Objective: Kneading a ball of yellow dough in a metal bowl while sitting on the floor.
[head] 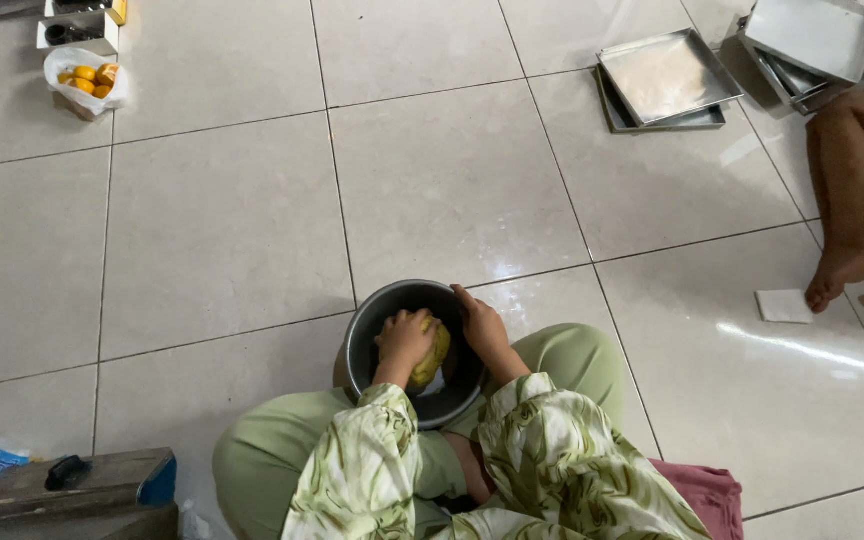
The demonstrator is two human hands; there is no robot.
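Note:
A dark metal bowl (370,318) sits on the tiled floor between my knees. Inside it lies a lump of yellow dough (436,352). My left hand (404,340) is closed and pressed onto the dough. My right hand (482,326) grips the bowl's right rim with fingers curled over the edge. Green patterned sleeves cover both forearms.
Stacked metal baking trays (664,78) lie at the far right, with more trays (814,40) beyond. Another person's bare leg and foot (842,270) rest at the right, beside a white square (782,305). A bag of orange items (87,80) sits far left. A wooden board (62,485) lies near left.

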